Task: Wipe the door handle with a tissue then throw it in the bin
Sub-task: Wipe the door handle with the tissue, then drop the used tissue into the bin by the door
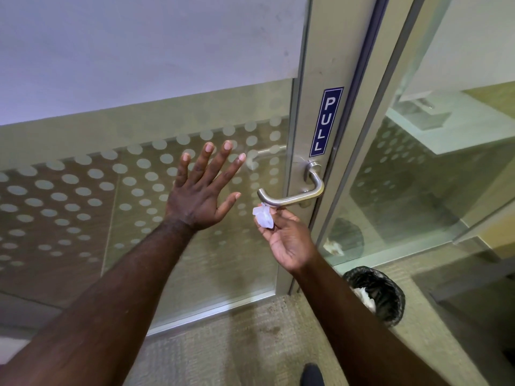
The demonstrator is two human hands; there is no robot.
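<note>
A brushed-metal lever door handle (295,197) sticks out from the aluminium door frame, below a blue PULL sticker (326,122). My right hand (287,240) pinches a small crumpled white tissue (263,217) just under the free left end of the handle; the tissue touches or nearly touches it. My left hand (202,190) is spread flat with fingers apart against the dotted glass, left of the handle, holding nothing. A round bin (376,293) with a black liner stands on the floor at lower right, with white paper inside.
The glass door panel (111,190) has a frosted dot pattern and a frosted upper band. A fixed glass wall (418,190) runs to the right of the frame and reflects the bin. The floor is beige carpet (237,344). A dark shoe tip (312,374) shows at the bottom edge.
</note>
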